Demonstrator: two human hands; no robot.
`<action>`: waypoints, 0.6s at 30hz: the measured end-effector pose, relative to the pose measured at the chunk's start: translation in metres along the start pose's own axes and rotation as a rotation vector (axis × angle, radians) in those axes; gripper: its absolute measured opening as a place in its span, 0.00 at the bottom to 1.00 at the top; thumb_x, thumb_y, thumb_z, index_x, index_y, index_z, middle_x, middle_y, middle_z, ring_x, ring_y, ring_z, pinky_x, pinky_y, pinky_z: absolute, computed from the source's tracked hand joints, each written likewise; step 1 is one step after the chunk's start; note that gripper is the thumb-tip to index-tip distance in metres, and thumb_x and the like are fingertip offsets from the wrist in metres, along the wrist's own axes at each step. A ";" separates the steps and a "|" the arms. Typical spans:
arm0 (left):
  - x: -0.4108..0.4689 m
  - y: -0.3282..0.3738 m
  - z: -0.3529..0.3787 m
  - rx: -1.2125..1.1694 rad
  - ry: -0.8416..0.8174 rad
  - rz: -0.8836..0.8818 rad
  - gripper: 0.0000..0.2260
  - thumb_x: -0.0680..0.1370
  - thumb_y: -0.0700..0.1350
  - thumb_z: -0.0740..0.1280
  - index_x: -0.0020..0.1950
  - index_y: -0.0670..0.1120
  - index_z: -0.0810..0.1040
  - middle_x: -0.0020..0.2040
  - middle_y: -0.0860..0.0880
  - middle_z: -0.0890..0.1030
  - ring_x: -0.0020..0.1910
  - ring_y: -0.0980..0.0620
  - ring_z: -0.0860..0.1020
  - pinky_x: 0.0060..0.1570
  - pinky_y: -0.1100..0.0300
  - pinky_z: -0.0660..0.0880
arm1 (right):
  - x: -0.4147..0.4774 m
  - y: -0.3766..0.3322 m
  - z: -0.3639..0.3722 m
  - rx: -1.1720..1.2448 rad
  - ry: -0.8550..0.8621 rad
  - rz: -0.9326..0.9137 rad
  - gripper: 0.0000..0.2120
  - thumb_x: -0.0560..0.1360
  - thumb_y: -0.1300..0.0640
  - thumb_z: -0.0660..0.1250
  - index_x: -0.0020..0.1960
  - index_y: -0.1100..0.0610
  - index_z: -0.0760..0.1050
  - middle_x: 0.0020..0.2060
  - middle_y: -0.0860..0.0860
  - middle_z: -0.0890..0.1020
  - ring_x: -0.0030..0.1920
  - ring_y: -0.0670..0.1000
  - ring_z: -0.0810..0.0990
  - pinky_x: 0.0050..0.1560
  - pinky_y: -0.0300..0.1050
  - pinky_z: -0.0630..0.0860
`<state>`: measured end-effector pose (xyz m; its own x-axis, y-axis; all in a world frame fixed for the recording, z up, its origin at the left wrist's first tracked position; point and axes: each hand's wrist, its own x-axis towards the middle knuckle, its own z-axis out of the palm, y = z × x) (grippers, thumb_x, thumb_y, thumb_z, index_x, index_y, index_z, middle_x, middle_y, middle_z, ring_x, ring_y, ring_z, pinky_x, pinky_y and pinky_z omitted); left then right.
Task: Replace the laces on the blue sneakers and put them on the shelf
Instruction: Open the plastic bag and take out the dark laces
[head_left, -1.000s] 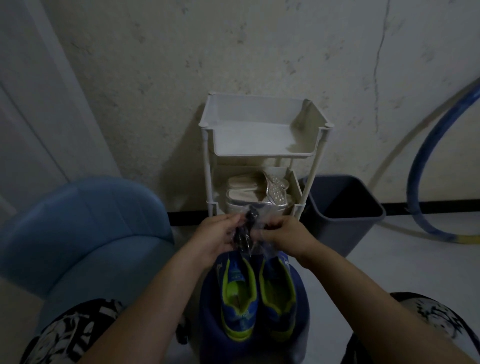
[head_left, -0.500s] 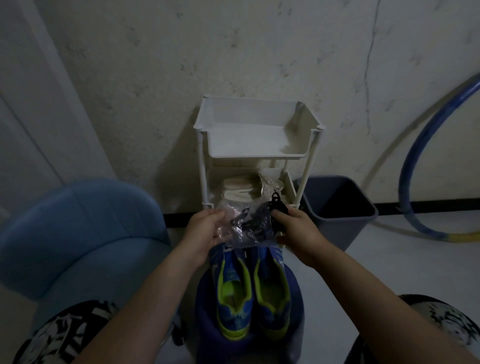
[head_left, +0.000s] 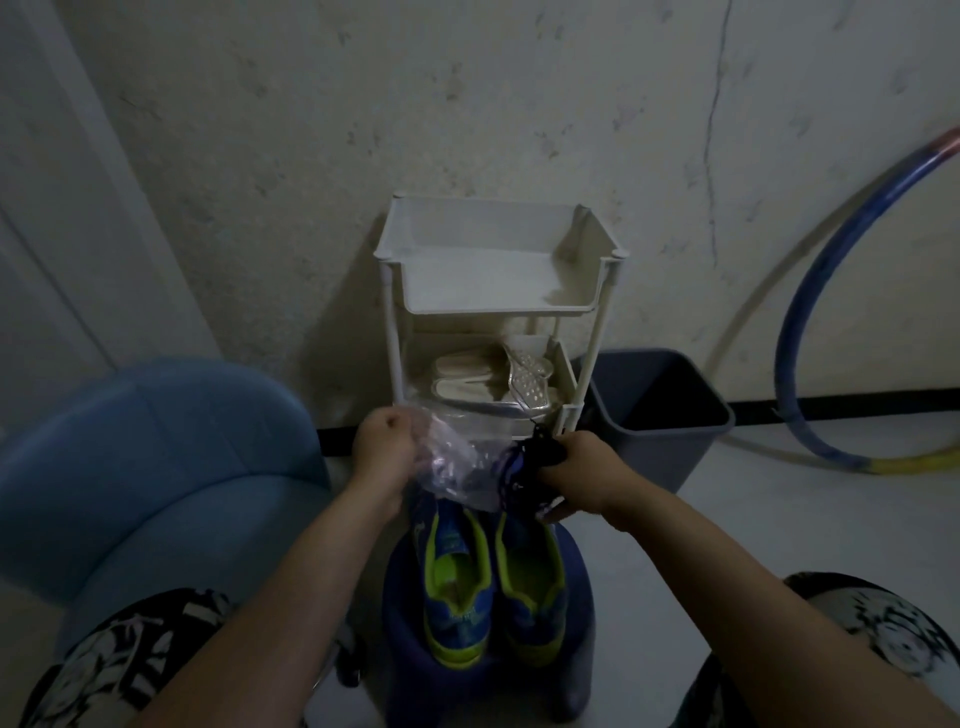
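Two blue sneakers (head_left: 491, 587) with lime-green lining stand side by side on a dark blue stool (head_left: 400, 623) between my knees, toes pointing away from me. Above their toes my left hand (head_left: 387, 441) grips the edge of a clear plastic bag (head_left: 457, 467). My right hand (head_left: 576, 470) holds a bundle of dark laces (head_left: 530, 467) at the bag's right side. Behind my hands stands the white shelf (head_left: 498, 270), its top tier bare.
Pale sandals (head_left: 493, 379) fill the shelf's lower tier. A grey bin (head_left: 660, 415) stands right of the shelf. A blue hoop (head_left: 810, 291) leans on the cracked wall at the right. A light blue chair (head_left: 150, 467) is at my left.
My hands have moved apart: the left pulled the bag leftward, the right drew the dark laces out to the right. The view has tilted slightly.
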<state>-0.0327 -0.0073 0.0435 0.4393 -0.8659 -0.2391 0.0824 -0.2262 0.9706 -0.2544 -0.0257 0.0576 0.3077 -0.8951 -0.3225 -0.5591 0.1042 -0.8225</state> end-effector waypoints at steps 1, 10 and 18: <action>0.004 0.001 -0.005 0.086 0.059 0.060 0.08 0.82 0.44 0.60 0.49 0.44 0.77 0.44 0.45 0.80 0.35 0.51 0.76 0.31 0.58 0.72 | 0.000 0.001 -0.001 -0.141 -0.020 -0.014 0.04 0.76 0.66 0.66 0.50 0.64 0.78 0.43 0.62 0.84 0.40 0.61 0.85 0.42 0.56 0.84; -0.015 0.026 -0.006 0.324 -0.141 0.397 0.12 0.83 0.40 0.59 0.55 0.58 0.74 0.46 0.50 0.80 0.27 0.58 0.73 0.24 0.64 0.70 | -0.006 0.010 0.026 -0.838 -0.268 -0.063 0.22 0.73 0.48 0.71 0.65 0.54 0.75 0.60 0.54 0.79 0.58 0.55 0.80 0.57 0.48 0.78; -0.033 0.038 0.011 0.248 -0.276 0.308 0.09 0.82 0.39 0.62 0.56 0.52 0.77 0.48 0.47 0.82 0.43 0.48 0.79 0.40 0.54 0.77 | -0.003 -0.001 -0.005 -0.040 -0.068 -0.210 0.41 0.70 0.60 0.71 0.75 0.39 0.57 0.67 0.50 0.75 0.55 0.49 0.82 0.52 0.49 0.81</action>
<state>-0.0538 0.0082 0.0880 0.1533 -0.9878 0.0278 -0.2450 -0.0107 0.9695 -0.2590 -0.0250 0.0619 0.4707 -0.8641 -0.1783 -0.5070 -0.0995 -0.8562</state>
